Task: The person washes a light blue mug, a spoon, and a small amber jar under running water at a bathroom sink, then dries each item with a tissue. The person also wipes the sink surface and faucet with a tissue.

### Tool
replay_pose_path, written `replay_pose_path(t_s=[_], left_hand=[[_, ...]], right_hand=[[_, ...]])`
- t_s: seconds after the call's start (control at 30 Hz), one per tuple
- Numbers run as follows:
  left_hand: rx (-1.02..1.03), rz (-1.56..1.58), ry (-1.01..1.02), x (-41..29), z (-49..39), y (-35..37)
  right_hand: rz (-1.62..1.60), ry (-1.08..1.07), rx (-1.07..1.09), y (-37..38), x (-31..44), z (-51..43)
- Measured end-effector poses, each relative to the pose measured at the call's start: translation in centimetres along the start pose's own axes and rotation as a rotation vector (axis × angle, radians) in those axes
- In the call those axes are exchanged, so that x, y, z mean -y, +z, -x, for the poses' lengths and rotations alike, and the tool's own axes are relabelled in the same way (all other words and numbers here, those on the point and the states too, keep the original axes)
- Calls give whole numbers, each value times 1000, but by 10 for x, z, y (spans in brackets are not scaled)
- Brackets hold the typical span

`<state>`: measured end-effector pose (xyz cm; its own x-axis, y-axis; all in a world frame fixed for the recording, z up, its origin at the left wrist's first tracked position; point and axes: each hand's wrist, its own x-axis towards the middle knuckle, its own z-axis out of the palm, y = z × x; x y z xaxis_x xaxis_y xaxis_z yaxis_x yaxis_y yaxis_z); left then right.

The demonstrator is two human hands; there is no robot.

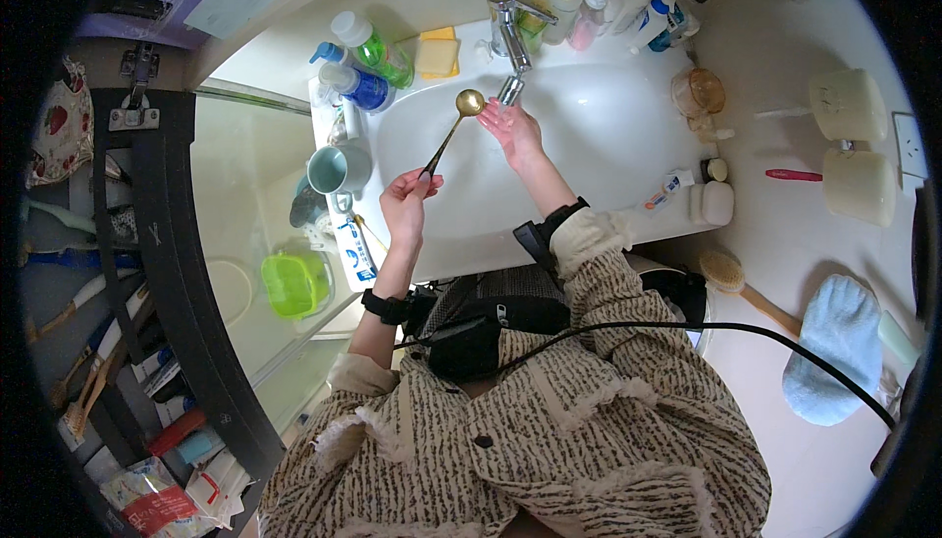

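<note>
Pinched in my left hand (405, 203) is the dark handle of a gold-coloured metal spoon (469, 103). Its round bowl points up and away from me over the white washbasin (603, 155), close to the fingertips of my right hand. Palm up and fingers spread, my right hand (517, 134) is just under the jointed spout of the chrome tap (508, 31) and holds nothing. Whether water is flowing I cannot tell. Each wrist wears a black strap.
Left of the basin stand a light blue mug (338, 168), a toothpaste tube (356, 249) and pump bottles (360, 87). Soap (437, 56) and more bottles (651, 22) line the back. A green basket (294, 284) is lower left; a black cable (662, 325) crosses my front.
</note>
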<state>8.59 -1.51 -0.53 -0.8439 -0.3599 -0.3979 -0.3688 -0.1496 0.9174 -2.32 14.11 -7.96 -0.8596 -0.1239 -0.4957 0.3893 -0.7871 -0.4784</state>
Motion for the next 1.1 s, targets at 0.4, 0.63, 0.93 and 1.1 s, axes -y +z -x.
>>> replay_pose_path(t_s=[0.4, 0.63, 0.93, 1.1], left_hand=[[443, -106, -206, 12, 2, 34], [440, -269, -238, 15, -92, 65], [354, 21, -351, 25, -117, 116], [494, -41, -302, 22, -93, 110]], right_hand=[[303, -38, -129, 1, -12, 3], [345, 9, -121, -18, -14, 1], [260, -102, -53, -32, 37, 6], [286, -148, -68, -28, 35, -1]])
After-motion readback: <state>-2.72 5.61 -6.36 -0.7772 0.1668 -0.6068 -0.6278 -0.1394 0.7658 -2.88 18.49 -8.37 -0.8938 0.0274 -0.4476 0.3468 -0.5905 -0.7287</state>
